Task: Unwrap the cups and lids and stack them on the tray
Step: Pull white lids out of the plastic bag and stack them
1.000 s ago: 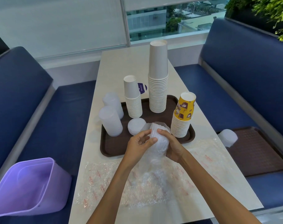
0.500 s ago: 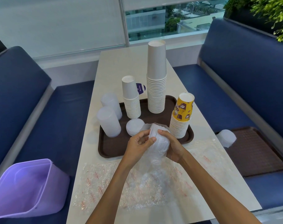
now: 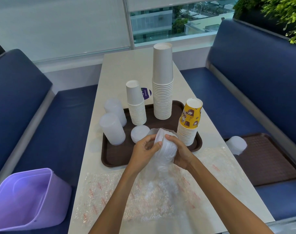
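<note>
Tray (image 3: 110, 159) of dark brown plastic with rounded corners, flat on the pale bench (image 3: 113, 73), paper-cup stacks (image 3: 162, 98) crowding its far and right edges, near-left floor bare. Lid stack (image 3: 166, 149) of thin cloudy discs in crinkled clear wrap (image 3: 160, 168), above the tray's near edge, long axis tilted up and away. Pinched at the top rim by the left hand (image 3: 143, 152), fingers of the right hand (image 3: 182, 153) curled round its side.

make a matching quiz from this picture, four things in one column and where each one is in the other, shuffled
1 yellow cups
2 tallest white cups
3 purple bin
4 lid bundle

A held by left hand and right hand
B left of the table
C right end of the tray
D far side of the tray

Pairs: 1-C, 2-D, 3-B, 4-A
</note>
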Motion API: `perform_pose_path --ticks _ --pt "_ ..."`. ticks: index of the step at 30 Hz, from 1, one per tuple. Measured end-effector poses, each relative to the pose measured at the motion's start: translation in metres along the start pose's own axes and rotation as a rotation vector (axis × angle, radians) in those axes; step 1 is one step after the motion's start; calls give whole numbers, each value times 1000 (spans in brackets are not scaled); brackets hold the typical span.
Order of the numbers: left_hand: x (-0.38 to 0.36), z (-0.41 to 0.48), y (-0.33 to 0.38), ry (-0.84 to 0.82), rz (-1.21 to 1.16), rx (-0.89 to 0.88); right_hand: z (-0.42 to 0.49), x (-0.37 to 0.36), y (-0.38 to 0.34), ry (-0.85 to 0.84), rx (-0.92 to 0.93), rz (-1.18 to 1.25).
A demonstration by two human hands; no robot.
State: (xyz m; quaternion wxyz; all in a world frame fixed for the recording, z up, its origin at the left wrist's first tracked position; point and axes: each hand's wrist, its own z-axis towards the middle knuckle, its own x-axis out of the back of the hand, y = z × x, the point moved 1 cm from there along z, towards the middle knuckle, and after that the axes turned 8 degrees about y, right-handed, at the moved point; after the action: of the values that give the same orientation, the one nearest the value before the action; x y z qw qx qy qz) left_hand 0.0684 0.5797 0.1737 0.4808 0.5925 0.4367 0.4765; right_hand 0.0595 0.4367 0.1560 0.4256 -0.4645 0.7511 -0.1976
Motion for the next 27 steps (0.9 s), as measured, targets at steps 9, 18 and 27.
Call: perform_pose_path --ticks 9,18,27 --pt "-2 5 1 -42 -2 0 3 3 -5 0 3 -10" --pt "-5 8 1 -14 31 -47 1 5 -5 5 24 11" --pt "-4 5 3 -28 30 -32 -1 3 -8 -11 19 -7"
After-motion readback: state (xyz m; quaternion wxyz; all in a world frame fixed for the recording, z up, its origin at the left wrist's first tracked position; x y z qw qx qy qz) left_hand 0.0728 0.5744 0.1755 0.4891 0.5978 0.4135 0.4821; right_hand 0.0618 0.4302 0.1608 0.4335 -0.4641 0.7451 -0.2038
